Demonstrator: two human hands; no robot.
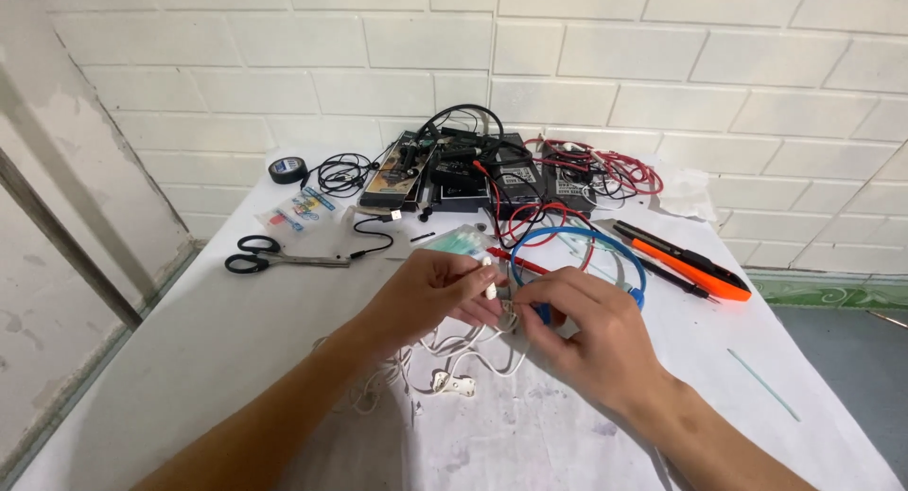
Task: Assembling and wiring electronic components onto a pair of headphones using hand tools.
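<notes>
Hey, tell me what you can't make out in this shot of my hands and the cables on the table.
Head view only:
- What the left hand and right hand pinch: the fingers cover it; only white cable trails out.
- Part of the blue cable loop: hidden behind the right hand.
- The dark devices at the back: buried under tangled wires, too small to identify.
- Both elbows: cut off by the bottom edge.

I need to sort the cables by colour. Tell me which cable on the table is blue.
The blue cable forms a loop just beyond the right hand. The tangle under the hands is white cable; the bundle at the back is red wire.
</notes>
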